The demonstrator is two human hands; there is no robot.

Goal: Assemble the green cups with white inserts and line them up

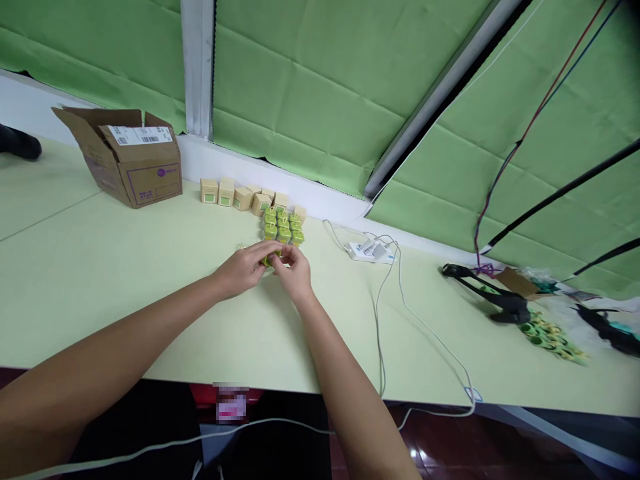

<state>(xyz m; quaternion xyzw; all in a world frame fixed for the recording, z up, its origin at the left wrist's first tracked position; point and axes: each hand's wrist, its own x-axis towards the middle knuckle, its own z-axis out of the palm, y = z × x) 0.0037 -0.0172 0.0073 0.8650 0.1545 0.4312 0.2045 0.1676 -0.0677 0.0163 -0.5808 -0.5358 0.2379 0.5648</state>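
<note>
Both my hands meet over the pale green table (100, 280), closed around one small green item (271, 259) held between their fingertips. My left hand (245, 267) covers it from the left and my right hand (295, 270) pinches it from the right. Just beyond my fingers stands a tight cluster of several small green bottles or jars (283, 227). Behind that cluster, a row of several small tan boxes with green labels (245, 195) runs along the white ledge.
An open cardboard carton (127, 157) lies tipped at the back left. A white power strip (370, 251) with grey cables sits to the right. Further right lie a black tool (500, 300), green rings (550, 337) and clear bags. Green cloth hangs behind.
</note>
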